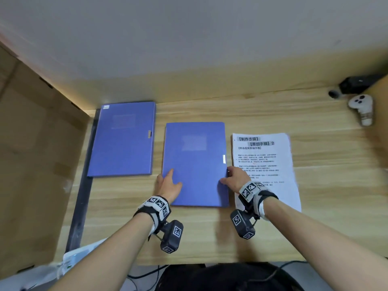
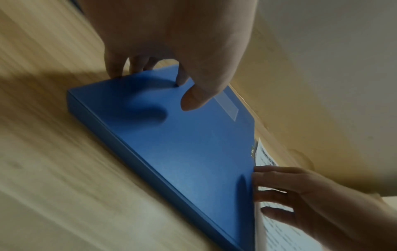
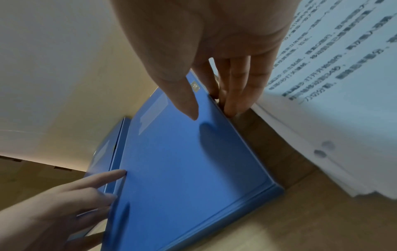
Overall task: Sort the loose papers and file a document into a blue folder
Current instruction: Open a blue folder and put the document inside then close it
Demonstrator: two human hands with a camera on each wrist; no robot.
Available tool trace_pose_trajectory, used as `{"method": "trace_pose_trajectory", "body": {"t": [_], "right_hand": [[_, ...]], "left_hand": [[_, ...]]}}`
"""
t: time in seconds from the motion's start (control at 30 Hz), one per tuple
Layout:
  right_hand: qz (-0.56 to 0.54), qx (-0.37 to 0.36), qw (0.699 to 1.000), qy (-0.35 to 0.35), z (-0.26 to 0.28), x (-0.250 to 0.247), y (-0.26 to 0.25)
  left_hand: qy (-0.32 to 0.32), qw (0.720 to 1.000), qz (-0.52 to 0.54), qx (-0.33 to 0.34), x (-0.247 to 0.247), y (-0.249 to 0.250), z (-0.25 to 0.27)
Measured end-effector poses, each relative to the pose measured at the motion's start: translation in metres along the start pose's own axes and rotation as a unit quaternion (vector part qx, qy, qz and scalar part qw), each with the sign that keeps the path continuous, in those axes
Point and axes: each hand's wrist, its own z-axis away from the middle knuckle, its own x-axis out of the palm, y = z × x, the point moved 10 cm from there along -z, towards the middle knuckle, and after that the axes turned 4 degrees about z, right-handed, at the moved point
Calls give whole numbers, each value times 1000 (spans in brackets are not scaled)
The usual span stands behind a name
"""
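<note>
At your ten o'clock a closed blue plastic box folder with a side clasp (image 1: pixel 122 139) lies flat on the pale wood-grain desk (image 1: pixel 273 232), parked clear of the work, likely as a spare. Whatever it holds is hidden.

At twelve o'clock sits the second blue box folder (image 1: pixel 195 164), also shut, so its contents cannot be seen either. Your left hand (image 1: pixel 169 185) rests on its near left corner, fingers mostly straight and pressing the lid and spine edge; that grip is loose and open, and it seems meant to pin the folder so it does not slide. Your right hand (image 1: pixel 236 177) is at the folder's right edge, just below the small clasp (image 1: pixel 224 159): thumb on top of the lid, fingertips (image 3: pixel 231 108) curled against the side, a pinching grip that looks ready to lift the cover.

At two o'clock the thick white stack of printed pages (image 1: pixel 264 164) lies just beside the folder, your right wrist over its near corner. It is squared up, close at hand for filing, and not yet inside.
</note>
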Motion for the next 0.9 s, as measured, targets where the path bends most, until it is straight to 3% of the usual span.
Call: {"method": "trace_pose_trajectory", "body": {"t": [0.1,0.2,0.3,0.37,0.47,0.67,0.9], "right_hand": [[-13,4,1000,23,-1,-15,3],[-73,-4,994,82,1,-40,7],[-104,-19,987,118,3,-61,17],[-117,-13,985,125,4,-69,30],[-111,-17,986,127,4,-75,45],[-145,-33,981,126,-1,-71,59],[-157,-39,979,122,-5,-68,64]], "left_hand": [[-23,996,-81,1,-4,7,-2],[0,979,-197,53,-5,38,-1],[-44,963,-228,138,30,85,7],[-60,953,-252,159,59,107,12],[-49,940,-306,141,83,125,13],[-56,956,-281,58,101,119,-5],[-36,968,-242,64,97,120,-14]]}}
